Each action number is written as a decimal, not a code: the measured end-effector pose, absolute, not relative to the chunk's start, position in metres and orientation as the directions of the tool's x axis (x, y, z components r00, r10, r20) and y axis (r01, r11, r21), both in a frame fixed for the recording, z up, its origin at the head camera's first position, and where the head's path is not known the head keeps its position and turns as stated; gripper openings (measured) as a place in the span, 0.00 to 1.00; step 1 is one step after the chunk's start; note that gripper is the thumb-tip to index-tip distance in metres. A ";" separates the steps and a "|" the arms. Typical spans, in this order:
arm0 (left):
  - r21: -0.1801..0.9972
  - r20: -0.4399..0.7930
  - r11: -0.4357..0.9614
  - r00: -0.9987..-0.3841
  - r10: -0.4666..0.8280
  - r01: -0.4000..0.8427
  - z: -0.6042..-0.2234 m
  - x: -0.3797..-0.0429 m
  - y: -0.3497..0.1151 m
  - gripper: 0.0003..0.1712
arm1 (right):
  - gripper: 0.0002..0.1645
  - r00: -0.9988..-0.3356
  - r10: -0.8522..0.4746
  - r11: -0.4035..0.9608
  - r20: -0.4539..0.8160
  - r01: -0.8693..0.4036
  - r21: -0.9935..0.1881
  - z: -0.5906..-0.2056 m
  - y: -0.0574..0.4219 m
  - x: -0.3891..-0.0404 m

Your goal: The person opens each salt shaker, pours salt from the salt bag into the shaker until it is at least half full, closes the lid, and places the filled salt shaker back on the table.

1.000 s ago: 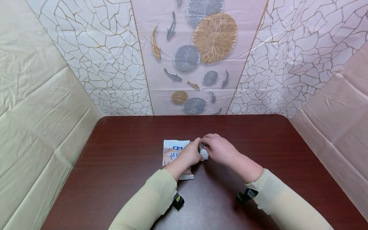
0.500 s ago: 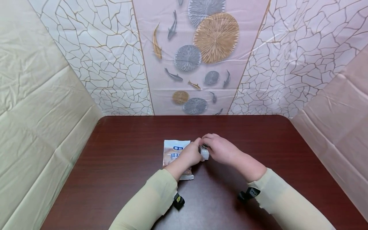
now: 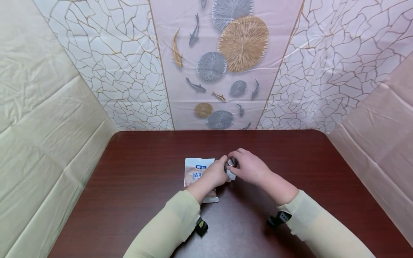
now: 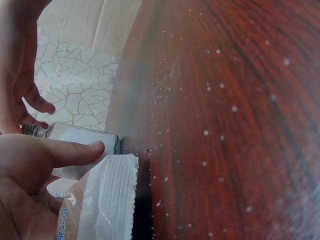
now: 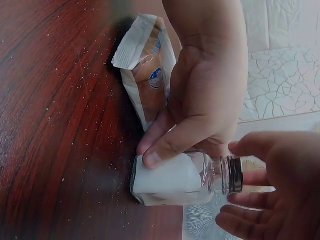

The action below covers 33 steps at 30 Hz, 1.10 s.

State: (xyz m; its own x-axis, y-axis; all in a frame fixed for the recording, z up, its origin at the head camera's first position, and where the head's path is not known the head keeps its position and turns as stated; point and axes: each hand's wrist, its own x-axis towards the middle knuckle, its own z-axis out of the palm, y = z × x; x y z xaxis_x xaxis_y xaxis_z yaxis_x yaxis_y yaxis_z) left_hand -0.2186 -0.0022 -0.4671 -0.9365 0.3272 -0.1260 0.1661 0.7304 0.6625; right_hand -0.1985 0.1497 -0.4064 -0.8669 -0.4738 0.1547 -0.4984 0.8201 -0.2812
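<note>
My left hand (image 3: pixel 213 174) grips a small clear glass jar (image 5: pixel 172 177) of white grains, thumb on its side. The jar's base is down at the table, and it stands beside a salt packet (image 3: pixel 193 168). A dark screw cap (image 5: pixel 235 175) sits on the jar's neck. Around that cap my right hand (image 3: pixel 250 167) has its fingers spread loosely; in the right wrist view the thumb is apart from the cap, and a finger lies close behind it. The white and brown packet lies flat, partly hidden under my left forearm.
White grains (image 4: pixel 206 133) are scattered over the dark red wooden table (image 3: pixel 145 161). Beige cloth (image 3: pixel 58 143) hangs along the left side, and patterned cloth (image 3: pixel 129 71) closes off the back edge.
The right fingers have loosened and opened around the cap, so its top now shows in the head view. The left hand and jar stay nearly in place, and the packet has not moved.
</note>
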 end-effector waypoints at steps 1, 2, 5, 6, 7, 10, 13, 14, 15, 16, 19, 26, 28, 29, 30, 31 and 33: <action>0.663 -0.126 0.730 -0.935 0.331 0.169 -0.467 -0.219 -0.002 0.33 | 0.20 -0.875 -0.461 0.828 0.147 -0.484 -0.283 -0.406 0.150 -0.198; 0.664 -0.127 0.728 -0.934 0.333 0.169 -0.467 -0.219 -0.002 0.32 | 0.20 -0.881 -0.453 0.834 0.140 -0.474 -0.282 -0.406 0.150 -0.198; 0.664 -0.131 0.729 -0.934 0.332 0.166 -0.467 -0.219 -0.001 0.33 | 0.19 -0.876 -0.462 0.831 0.138 -0.482 -0.277 -0.405 0.150 -0.198; 0.663 -0.132 0.730 -0.934 0.332 0.166 -0.467 -0.218 -0.001 0.34 | 0.18 -0.871 -0.470 0.827 0.140 -0.491 -0.276 -0.405 0.149 -0.197; 0.663 -0.133 0.730 -0.934 0.332 0.165 -0.467 -0.218 -0.001 0.35 | 0.18 -0.863 -0.483 0.820 0.145 -0.504 -0.271 -0.405 0.150 -0.197; 0.661 -0.133 0.732 -0.935 0.328 0.163 -0.467 -0.218 -0.001 0.37 | 0.17 -0.846 -0.512 0.805 0.151 -0.534 -0.260 -0.404 0.149 -0.197; 0.660 -0.129 0.734 -0.938 0.322 0.161 -0.467 -0.217 0.000 0.37 | 0.17 -0.843 -0.519 0.804 0.143 -0.538 -0.252 -0.404 0.149 -0.196; 0.658 -0.128 0.735 -0.939 0.320 0.161 -0.467 -0.217 0.000 0.37 | 0.17 -0.844 -0.518 0.807 0.138 -0.536 -0.250 -0.404 0.149 -0.196; 0.658 -0.126 0.736 -0.940 0.318 0.161 -0.467 -0.217 0.000 0.37 | 0.18 -0.844 -0.518 0.808 0.136 -0.536 -0.246 -0.404 0.149 -0.197; 0.655 -0.124 0.738 -0.941 0.316 0.162 -0.466 -0.217 0.000 0.36 | 0.18 -0.845 -0.517 0.810 0.132 -0.534 -0.244 -0.404 0.149 -0.197; 0.652 -0.130 0.742 -0.940 0.314 0.158 -0.465 -0.217 0.000 0.35 | 0.17 -0.831 -0.540 0.801 0.134 -0.556 -0.223 -0.404 0.149 -0.197; 0.624 -0.102 0.759 -0.944 0.315 0.186 -0.463 -0.215 -0.001 0.35 | 0.17 -0.801 -0.576 0.780 0.166 -0.599 -0.184 -0.404 0.148 -0.195; 0.625 -0.086 0.755 -0.944 0.318 0.198 -0.464 -0.214 -0.001 0.35 | 0.16 -0.805 -0.569 0.787 0.172 -0.593 -0.170 -0.404 0.147 -0.194; 0.626 -0.083 0.754 -0.944 0.319 0.200 -0.465 -0.215 0.000 0.35 | 0.16 -0.807 -0.565 0.792 0.173 -0.589 -0.162 -0.405 0.146 -0.194; 0.629 -0.075 0.750 -0.945 0.320 0.204 -0.465 -0.215 0.000 0.35 | 0.17 -0.809 -0.561 0.796 0.173 -0.585 -0.155 -0.405 0.145 -0.194; 0.634 -0.071 0.746 -0.944 0.321 0.205 -0.465 -0.215 0.000 0.34 | 0.17 -0.812 -0.557 0.802 0.173 -0.580 -0.144 -0.405 0.145 -0.194; 0.645 -0.071 0.737 -0.944 0.322 0.203 -0.465 -0.215 -0.001 0.33 | 0.17 -0.819 -0.547 0.812 0.172 -0.569 -0.129 -0.406 0.144 -0.194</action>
